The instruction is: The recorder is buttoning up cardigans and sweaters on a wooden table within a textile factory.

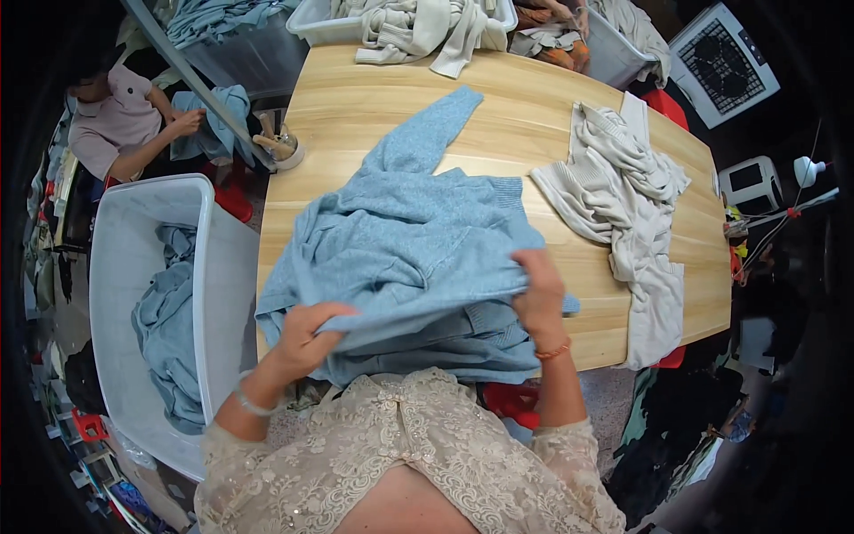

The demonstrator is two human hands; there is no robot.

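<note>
A light blue knit sweater [400,240] lies rumpled on the wooden table in front of me, one sleeve stretching toward the far side. My left hand [307,338] is closed on its near edge at the left. At the right end of that same edge, my right hand [538,289] grips the fabric. Between my hands the edge is lifted and pulled fairly straight, slightly blurred. More blue knitwear [427,356] lies beneath it at the table's near edge; whether that is one piece or several I cannot tell.
Cream knitwear [623,205] lies along the table's [534,98] right side. A white bin [200,294] with blue garments stands at left. At the far edge is another bin [311,31] with cream knits. A cup of tools [286,151] sits far left; a person [124,125] handles blue fabric beyond.
</note>
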